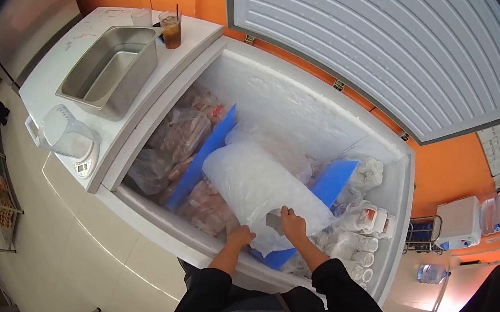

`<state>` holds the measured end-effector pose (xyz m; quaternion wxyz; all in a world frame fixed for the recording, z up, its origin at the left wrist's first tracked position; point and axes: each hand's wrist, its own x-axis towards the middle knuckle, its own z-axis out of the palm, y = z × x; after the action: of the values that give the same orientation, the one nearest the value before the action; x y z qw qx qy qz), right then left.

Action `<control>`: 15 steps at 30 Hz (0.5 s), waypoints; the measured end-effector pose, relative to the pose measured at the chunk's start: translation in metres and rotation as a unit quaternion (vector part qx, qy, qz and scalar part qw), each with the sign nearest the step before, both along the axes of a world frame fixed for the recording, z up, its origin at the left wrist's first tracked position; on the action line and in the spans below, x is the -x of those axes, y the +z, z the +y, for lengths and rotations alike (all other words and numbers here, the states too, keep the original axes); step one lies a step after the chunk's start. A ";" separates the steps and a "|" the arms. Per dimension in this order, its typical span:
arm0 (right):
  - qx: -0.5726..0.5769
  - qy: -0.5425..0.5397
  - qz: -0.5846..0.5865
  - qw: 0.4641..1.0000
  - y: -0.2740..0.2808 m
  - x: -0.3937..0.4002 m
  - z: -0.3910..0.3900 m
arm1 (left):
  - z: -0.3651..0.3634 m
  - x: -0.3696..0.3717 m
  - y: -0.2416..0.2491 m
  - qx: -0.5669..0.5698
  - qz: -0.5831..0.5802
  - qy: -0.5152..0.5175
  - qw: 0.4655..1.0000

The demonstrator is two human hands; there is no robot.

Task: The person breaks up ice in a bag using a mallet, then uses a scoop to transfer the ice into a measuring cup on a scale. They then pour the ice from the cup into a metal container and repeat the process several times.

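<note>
A big, full, frosty white plastic bag of ice [259, 180] lies in the middle of the chest freezer [344, 110], over blue dividers [335, 181]. My left hand [240, 237] is closed on the bag's near left edge. To its right, my right hand [294, 222] is closed on the plastic near the front of the bag. Beside its fingers shows a small dark grey patch; I cannot tell whether it is a flat tool or an opening in the plastic. Bagged meat [203, 208] sits under and left of the bag.
The freezer lid [372, 35] stands raised behind. On the left counter are a steel pan [123, 87], an iced drink [172, 31] and a clear jug [70, 137] on a digital scale [84, 169]. Frosty clear containers [361, 248] fill the freezer's right end.
</note>
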<state>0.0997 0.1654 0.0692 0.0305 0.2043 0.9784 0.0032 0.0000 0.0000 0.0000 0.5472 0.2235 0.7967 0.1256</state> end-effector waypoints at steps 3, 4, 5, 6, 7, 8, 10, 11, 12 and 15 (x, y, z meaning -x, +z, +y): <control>-0.019 0.041 0.068 0.997 0.002 0.000 -0.008 | -0.003 -0.005 0.005 -0.054 0.104 -0.076 0.990; -0.007 0.063 0.096 0.993 -0.002 0.005 -0.008 | 0.000 0.001 0.018 -0.070 0.103 -0.059 0.991; 0.010 0.080 0.121 0.989 -0.006 0.003 -0.014 | -0.008 0.001 0.033 -0.080 0.097 -0.046 0.991; 0.015 0.063 0.094 0.993 -0.009 0.011 -0.017 | -0.019 0.008 0.051 -0.137 0.089 0.005 0.987; 0.017 0.045 0.064 0.997 -0.008 0.017 -0.017 | -0.031 0.010 0.074 -0.196 0.079 0.055 0.976; 0.017 0.026 0.037 0.999 -0.007 0.022 -0.016 | -0.044 0.013 0.099 -0.257 0.070 0.102 0.959; 0.013 -0.009 0.040 0.999 -0.004 0.029 -0.016 | -0.084 0.022 0.158 -0.396 0.070 0.194 0.895; 0.014 -0.021 0.041 0.999 -0.007 0.030 -0.020 | -0.107 0.024 0.177 -0.399 0.066 0.229 0.885; 0.037 -0.080 0.031 0.996 -0.015 0.029 -0.018 | -0.130 0.027 0.190 -0.401 0.066 0.266 0.874; 0.059 -0.144 0.065 0.986 -0.055 0.013 0.018 | -0.203 0.019 0.205 -0.380 0.190 0.313 0.849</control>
<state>0.0865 0.1831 0.0141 -0.0207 0.3408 0.9371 -0.0722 -0.0186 -0.2030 0.2054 0.1889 0.1723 0.8028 0.5386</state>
